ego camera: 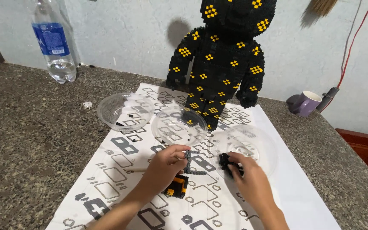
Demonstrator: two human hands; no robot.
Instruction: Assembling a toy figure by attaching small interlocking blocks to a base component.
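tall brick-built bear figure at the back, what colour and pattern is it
The tall brick-built bear figure is black with small yellow diamond-shaped clusters all over, seen in the head view.

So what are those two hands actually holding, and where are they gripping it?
The left hand pinches a small dark grey brick strip by its upper end. The right hand has its fingertips on a black brick cluster; whether it grips it cannot be told.

A speckled stone tabletop (30, 140) is carrying a white patterned sheet (120, 170) — also lying or standing directly on the stone are a clear water bottle (56, 42), a purple mug (305, 103) tipped sideways, and a small white piece (87, 104).
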